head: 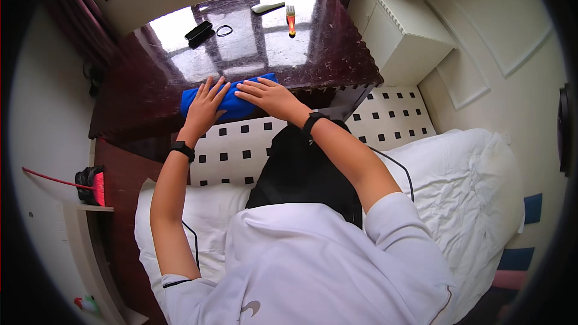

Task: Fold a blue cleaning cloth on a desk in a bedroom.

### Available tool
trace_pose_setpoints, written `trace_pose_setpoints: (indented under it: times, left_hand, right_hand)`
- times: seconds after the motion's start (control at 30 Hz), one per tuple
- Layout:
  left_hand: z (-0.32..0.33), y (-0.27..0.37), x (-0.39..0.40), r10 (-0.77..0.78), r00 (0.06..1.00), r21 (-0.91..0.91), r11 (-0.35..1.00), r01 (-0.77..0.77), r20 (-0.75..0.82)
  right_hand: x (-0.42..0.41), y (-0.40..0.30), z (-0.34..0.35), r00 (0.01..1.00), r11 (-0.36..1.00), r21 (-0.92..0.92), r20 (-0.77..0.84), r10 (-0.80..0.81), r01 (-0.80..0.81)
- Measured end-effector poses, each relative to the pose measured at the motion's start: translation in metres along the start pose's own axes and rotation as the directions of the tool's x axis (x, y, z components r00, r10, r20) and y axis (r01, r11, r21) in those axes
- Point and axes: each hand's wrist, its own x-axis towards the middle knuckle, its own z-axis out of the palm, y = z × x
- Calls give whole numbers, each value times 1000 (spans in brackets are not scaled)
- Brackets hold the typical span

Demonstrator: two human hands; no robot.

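A blue cloth (241, 105), rolled or folded into a long strip, lies along the near edge of a glossy dark red wooden table (334, 54). My left hand (207, 104) rests on its left part with the fingers spread. Across the right part lies my right hand (269, 98), palm down, fingers slightly apart. Neither hand is closed around the cloth. Farther back on the table are a black open case (198, 31), a thin black loop (224, 30), a pale handled object (267, 7) and a fork-like tool with a red and yellow handle (291, 21).
A bed with white bedding (456, 171) is around and behind me. A white cabinet (406, 40) stands beyond the table's right end. On the left, a red broom (99, 188) is near a black plastic bag (86, 183) and a pale shelf unit (97, 208).
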Motion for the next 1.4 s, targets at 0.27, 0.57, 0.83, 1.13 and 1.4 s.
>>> trace_pose_setpoints:
  times: [0.27, 0.57, 0.83, 1.13, 1.4]
  left_hand:
    - [21, 83, 80, 178, 984, -57, 982, -179, -18]
    - [55, 195, 183, 299, 952, -81, 949, -304, -68]
    - [65, 250, 239, 309, 942, -211, 920, -330, -129]
    - [54, 221, 209, 254, 962, -342, 899, -273, -101]
    - [71, 209, 147, 300, 893, 56, 953, -299, -335]
  right_hand:
    - [-91, 63, -58, 997, 992, -123, 79, 25, -15]
    - [-198, 138, -118, 955, 961, -222, 210, 212, -164]
    - [-243, 157, -137, 850, 871, -229, 217, 480, -434]
    - [-178, 76, -67, 163, 192, 31, -401, 901, -981]
    - [-179, 60, -47, 133, 201, 41, -623, 771, -979]
